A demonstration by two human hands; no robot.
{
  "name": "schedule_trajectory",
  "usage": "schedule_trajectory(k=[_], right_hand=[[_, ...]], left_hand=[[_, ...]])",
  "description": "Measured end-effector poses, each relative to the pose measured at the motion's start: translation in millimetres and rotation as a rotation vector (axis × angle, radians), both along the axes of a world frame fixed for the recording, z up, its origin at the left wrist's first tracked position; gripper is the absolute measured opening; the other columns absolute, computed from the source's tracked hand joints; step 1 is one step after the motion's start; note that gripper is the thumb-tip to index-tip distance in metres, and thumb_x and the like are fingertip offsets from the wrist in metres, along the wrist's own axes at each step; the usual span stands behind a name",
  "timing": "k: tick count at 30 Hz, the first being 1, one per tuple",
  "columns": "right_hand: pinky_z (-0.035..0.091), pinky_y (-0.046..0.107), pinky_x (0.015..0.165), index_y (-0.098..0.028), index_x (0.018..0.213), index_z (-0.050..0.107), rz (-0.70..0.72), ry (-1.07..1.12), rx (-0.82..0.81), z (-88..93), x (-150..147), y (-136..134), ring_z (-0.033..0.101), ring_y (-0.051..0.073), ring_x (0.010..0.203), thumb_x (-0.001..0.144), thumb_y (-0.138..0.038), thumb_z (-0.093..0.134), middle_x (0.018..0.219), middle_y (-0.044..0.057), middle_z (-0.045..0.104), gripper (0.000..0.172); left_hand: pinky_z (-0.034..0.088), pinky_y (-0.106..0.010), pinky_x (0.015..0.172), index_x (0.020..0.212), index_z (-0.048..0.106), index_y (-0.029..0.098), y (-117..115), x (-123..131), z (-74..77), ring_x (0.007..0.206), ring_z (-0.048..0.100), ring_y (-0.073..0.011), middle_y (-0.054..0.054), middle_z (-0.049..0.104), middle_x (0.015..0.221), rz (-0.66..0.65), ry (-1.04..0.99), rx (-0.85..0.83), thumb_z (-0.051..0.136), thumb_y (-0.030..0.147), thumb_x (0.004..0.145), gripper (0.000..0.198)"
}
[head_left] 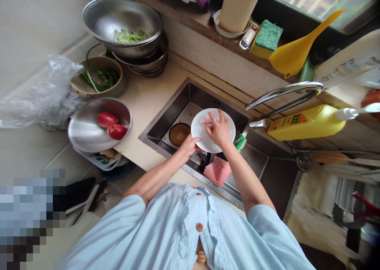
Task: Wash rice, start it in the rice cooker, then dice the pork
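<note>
A white plate [208, 142] is held over the sink [184, 100], its upper face turned towards me. My left hand [189, 144] grips the plate's near left rim, thumb on top. Over the plate's right half lies my right hand [220, 131], fingers spread; whether it presses on the surface I cannot tell. Below and around the plate in the sink are a brown round dish [179, 134], a pink cloth [217, 171] over the divider and a green-bristled brush [240, 142].
A chrome faucet [285, 90] arches at the right, beside a yellow detergent bottle [307, 122]. On the left counter stand a metal bowl [84, 123] with two red fruits, a colander [117, 86] with greens and stacked metal bowls [118, 13]. A sponge [267, 36] sits on the ledge.
</note>
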State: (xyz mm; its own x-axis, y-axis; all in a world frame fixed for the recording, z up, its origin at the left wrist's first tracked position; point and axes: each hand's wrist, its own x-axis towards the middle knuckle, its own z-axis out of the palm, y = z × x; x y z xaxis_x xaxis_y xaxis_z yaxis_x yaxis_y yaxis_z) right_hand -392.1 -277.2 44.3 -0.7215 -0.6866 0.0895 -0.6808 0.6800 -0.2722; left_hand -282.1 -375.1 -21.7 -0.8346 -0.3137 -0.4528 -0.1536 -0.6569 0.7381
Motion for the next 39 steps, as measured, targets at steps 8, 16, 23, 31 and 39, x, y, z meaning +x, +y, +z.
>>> schedule_trajectory(k=[8, 16, 23, 31, 39], right_hand=[[0.041, 0.040, 0.074, -0.026, 0.125, 0.050, 0.080, -0.076, 0.241, -10.8, 11.8, -20.3, 0.041, 0.031, 0.103, 0.092, -0.030, 0.036, 0.121, 0.016, 0.044, 0.036], [0.040, 0.035, 0.074, -0.025, 0.128, 0.048, 0.049, -0.217, 0.139, -21.9, 7.6, -16.1, 0.047, 0.026, 0.096, 0.091, -0.032, 0.037, 0.119, 0.014, 0.045, 0.039], [0.040, 0.031, 0.073, -0.020, 0.124, 0.050, -0.073, -0.286, -0.123, -34.6, 7.0, -29.1, 0.051, 0.022, 0.086, 0.088, -0.033, 0.040, 0.103, 0.011, 0.053, 0.039], [0.042, 0.031, 0.076, -0.019, 0.115, 0.054, -0.209, -0.307, -0.523, -38.6, -3.5, -60.0, 0.053, 0.021, 0.087, 0.086, -0.031, 0.046, 0.097, 0.009, 0.057, 0.032], [0.044, 0.032, 0.079, -0.022, 0.098, 0.052, -0.416, -0.529, -1.084, -13.7, -27.2, -63.7, 0.056, 0.018, 0.082, 0.079, -0.031, 0.055, 0.087, 0.001, 0.061, 0.022]], left_hand=[[0.056, -0.040, 0.072, 0.119, 0.055, 0.017, 2.6, -2.6, -4.7, 0.078, 0.067, -0.0241, -0.007, 0.070, 0.088, 0.038, -0.020, 0.007, 0.063, 0.012, 0.061, 0.059], [0.056, -0.037, 0.077, 0.127, 0.048, 0.020, -4.0, -0.9, 0.8, 0.095, 0.064, -0.0253, -0.008, 0.067, 0.106, 0.064, -0.079, -0.068, 0.060, 0.008, 0.059, 0.071], [0.058, -0.038, 0.072, 0.130, 0.045, 0.023, -20.9, -10.8, 33.8, 0.090, 0.065, -0.0253, -0.009, 0.062, 0.117, 0.032, -0.183, -0.349, 0.053, 0.007, 0.057, 0.075], [0.055, -0.037, 0.083, 0.126, 0.046, 0.016, -48.1, -29.6, 80.6, 0.103, 0.061, -0.0262, -0.009, 0.061, 0.115, -0.120, -0.139, -0.892, 0.054, 0.011, 0.064, 0.062], [0.051, -0.037, 0.085, 0.138, 0.033, 0.020, -41.2, -44.8, 116.7, 0.099, 0.063, -0.0276, -0.010, 0.065, 0.110, -0.305, -0.210, -1.612, 0.051, 0.012, 0.073, 0.068]])
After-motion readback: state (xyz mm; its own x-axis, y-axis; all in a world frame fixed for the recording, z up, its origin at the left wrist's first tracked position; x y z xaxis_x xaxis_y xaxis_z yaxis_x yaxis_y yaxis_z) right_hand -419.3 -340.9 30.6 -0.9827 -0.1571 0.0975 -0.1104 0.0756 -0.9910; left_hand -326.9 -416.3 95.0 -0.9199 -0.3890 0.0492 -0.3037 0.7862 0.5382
